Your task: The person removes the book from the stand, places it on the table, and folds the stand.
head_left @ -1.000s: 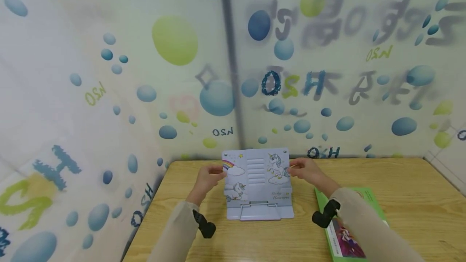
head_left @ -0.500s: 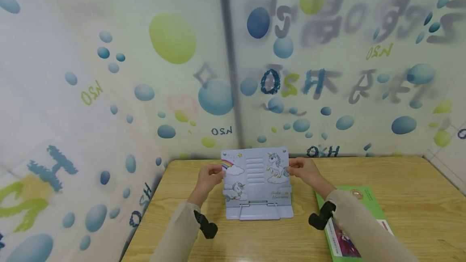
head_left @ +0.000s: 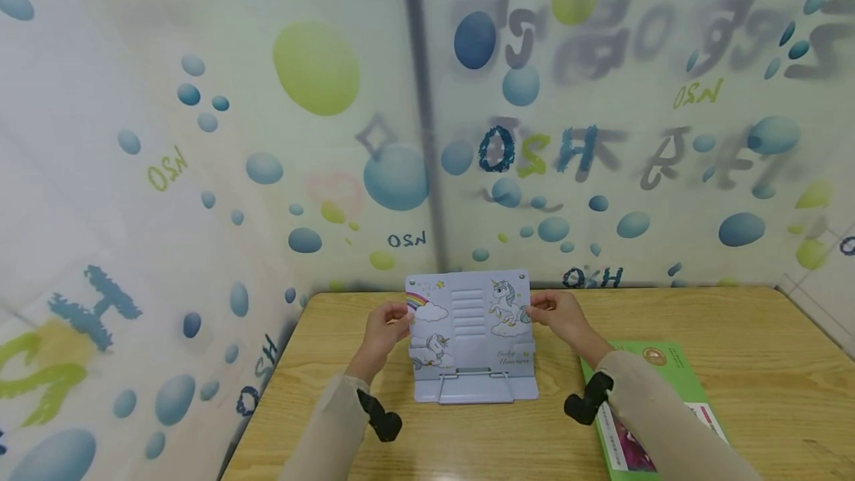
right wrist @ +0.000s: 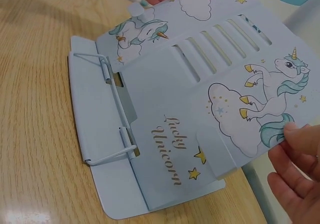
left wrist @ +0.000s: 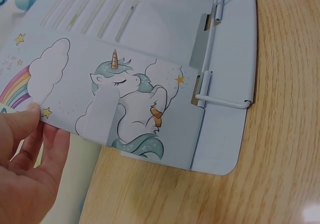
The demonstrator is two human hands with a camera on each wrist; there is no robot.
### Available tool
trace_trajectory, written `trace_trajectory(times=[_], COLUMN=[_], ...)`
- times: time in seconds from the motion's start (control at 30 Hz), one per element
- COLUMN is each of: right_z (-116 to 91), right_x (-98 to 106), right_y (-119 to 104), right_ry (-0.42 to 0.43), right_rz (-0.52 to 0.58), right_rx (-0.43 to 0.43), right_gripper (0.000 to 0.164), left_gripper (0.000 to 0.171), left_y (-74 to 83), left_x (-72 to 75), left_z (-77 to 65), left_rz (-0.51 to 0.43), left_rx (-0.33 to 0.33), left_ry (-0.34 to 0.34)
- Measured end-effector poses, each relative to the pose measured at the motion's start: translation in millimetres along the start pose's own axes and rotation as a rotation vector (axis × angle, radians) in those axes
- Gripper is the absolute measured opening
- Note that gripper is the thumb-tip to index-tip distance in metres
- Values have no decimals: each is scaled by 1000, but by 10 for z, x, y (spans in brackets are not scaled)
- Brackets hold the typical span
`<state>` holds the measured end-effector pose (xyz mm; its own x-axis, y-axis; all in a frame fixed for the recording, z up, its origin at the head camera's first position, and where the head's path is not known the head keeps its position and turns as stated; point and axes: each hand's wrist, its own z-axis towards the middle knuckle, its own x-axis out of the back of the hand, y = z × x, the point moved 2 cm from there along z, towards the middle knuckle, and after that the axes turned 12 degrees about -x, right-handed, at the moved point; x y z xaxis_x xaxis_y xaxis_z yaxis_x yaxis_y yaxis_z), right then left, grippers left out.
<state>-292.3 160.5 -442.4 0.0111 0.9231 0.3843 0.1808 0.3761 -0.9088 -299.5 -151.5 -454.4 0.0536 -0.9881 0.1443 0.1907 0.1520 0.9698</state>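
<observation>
A pale book stand with unicorn pictures, a rainbow and a slotted middle stands tilted back on the table. My left hand pinches its left edge, the thumb on the front near the rainbow. At the opposite edge my right hand pinches it beside the standing unicorn, thumb in front. Along the bottom runs a ledge with a bent wire page holder. The back of the stand is hidden in the head view.
A green-covered book lies on the wooden table at the right, partly under my right forearm. Behind the table hangs a patterned curtain-like wall with blue and green dots. Each wrist carries a black camera mount.
Both hands keep their pinch on the stand's sides. The stand barely shifts within the view, while the right forearm moves slightly left and the head view drifts a little.
</observation>
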Motion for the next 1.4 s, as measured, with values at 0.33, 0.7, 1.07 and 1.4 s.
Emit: trace_trajectory(times=[0.33,0.7,1.07,1.4], right_z=[-12,9,29,42], right_x=[-4,-15,-11,-2], right_y=[-8,9,-18,-51], right_ry=[11,47,31,2], right_rz=[-12,-41,-55,-55], right_rx=[17,37,72,60], right_gripper=[18,15,13,15], left_gripper=[16,18,15,16], left_y=[12,-6,37,76], left_x=[-16,-25,-4,0], left_z=[-32,-117,-241,-408], left_rz=[1,-2,19,-5], left_rx=[-9,-41,-89,-111], left_ry=[5,12,-32,-77])
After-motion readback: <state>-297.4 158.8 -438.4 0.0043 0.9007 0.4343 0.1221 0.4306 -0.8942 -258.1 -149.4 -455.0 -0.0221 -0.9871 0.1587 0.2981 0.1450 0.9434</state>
